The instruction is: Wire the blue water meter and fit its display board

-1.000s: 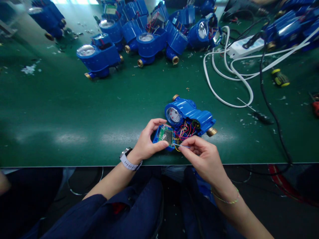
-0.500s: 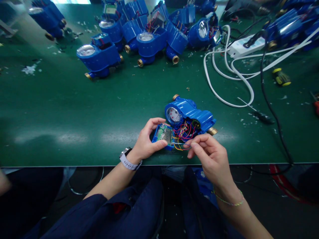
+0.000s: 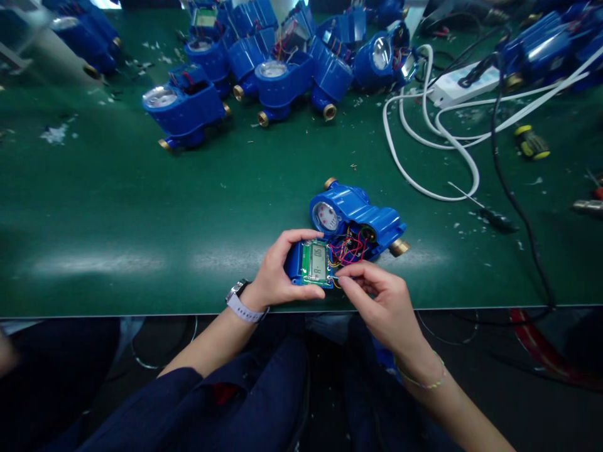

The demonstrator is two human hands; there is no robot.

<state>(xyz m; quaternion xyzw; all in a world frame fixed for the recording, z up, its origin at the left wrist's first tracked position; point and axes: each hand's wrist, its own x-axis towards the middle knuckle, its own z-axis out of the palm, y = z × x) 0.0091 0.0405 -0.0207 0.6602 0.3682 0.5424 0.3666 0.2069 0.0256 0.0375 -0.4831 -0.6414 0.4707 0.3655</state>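
Note:
My left hand (image 3: 277, 270) grips a blue display module (image 3: 294, 260) with a green circuit board; its screen (image 3: 318, 260) faces up and shows characters. At the module's right edge, my right hand (image 3: 377, 295) pinches a thin wire (image 3: 335, 277) between thumb and forefinger. Several red, yellow and dark wires (image 3: 348, 248) run from the module into the open housing of a blue water meter (image 3: 360, 210). That meter lies on the green table just beyond my hands, with a round dial at its left and brass ends.
More blue water meters (image 3: 282, 85) crowd the back of the table (image 3: 117, 207). A white power strip (image 3: 464, 83) with looped white cable (image 3: 391, 141) lies at the right, near a black cable (image 3: 518, 213), a screwdriver (image 3: 497, 220) and a yellow-black stubby handle (image 3: 531, 142). Scraps litter the surface.
The module's screen has turned to face me and now displays characters. My right hand has moved left, up to the module's edge, with its fingers pinched. The water meter stays in place.

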